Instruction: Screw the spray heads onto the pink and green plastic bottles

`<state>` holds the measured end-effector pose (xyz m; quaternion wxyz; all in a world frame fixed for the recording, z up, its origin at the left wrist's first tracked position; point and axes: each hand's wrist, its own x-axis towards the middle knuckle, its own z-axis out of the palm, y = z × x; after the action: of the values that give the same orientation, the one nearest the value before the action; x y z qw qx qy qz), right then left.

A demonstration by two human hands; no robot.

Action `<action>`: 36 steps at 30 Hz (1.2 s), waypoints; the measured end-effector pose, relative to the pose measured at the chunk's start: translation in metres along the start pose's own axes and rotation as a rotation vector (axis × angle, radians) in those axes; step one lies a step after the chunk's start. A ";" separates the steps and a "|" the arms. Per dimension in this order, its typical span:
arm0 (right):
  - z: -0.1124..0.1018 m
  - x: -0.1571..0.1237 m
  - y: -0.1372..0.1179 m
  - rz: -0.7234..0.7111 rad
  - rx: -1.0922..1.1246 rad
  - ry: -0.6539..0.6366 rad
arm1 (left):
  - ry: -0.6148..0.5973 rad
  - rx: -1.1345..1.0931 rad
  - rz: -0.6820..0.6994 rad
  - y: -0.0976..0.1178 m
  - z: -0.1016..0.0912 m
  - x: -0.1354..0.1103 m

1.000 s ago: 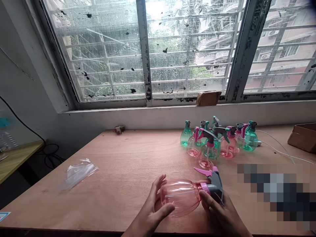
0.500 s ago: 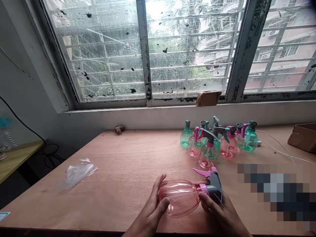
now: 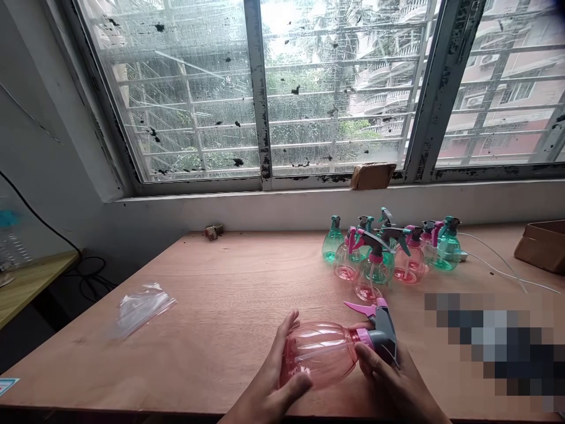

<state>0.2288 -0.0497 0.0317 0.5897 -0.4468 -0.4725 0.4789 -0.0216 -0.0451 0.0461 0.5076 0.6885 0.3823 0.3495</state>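
Note:
A clear pink spray bottle (image 3: 324, 353) lies on its side in the air above the table, its base to the left. My left hand (image 3: 276, 374) cups the base end, thumb in front and fingers behind. Around the neck, by the pink collar, my right hand (image 3: 388, 371) is closed, with the thumb on the near side. The bottle's grey spray head (image 3: 385, 335) with its pink trigger points away from me. Some of the right fingers are hidden behind the bottle.
Several green and pink spray bottles (image 3: 375, 274) stand together beyond my hands. A crumpled clear plastic bag (image 3: 143, 309) lies on the left of the wooden table (image 3: 212, 330). At right are a white cable (image 3: 498, 272), a brown box (image 3: 542, 247) and a blurred-out dark patch.
My left thumb has slid a little to the right and down along the bottle. The bottle has turned slightly about its long axis; my right hand keeps its place.

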 end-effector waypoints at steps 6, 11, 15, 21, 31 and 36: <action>-0.001 0.001 0.002 -0.006 -0.018 0.003 | 0.047 -0.080 -0.037 0.000 0.002 0.004; -0.002 0.001 0.002 -0.002 -0.008 0.014 | 0.033 -0.004 -0.001 0.001 0.005 0.007; -0.002 0.001 0.001 0.014 -0.012 -0.011 | 0.012 -0.078 0.000 0.003 0.003 0.004; 0.001 -0.001 0.001 0.013 0.016 0.029 | 0.048 -0.084 -0.043 -0.001 0.000 0.003; -0.001 0.002 0.000 -0.015 -0.024 -0.024 | 0.024 0.011 0.013 -0.007 0.002 0.005; 0.001 0.000 -0.001 -0.005 -0.031 -0.013 | 0.042 -0.046 -0.042 0.003 -0.002 0.003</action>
<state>0.2281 -0.0495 0.0325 0.5809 -0.4517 -0.4846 0.4731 -0.0217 -0.0423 0.0494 0.5222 0.6611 0.3990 0.3619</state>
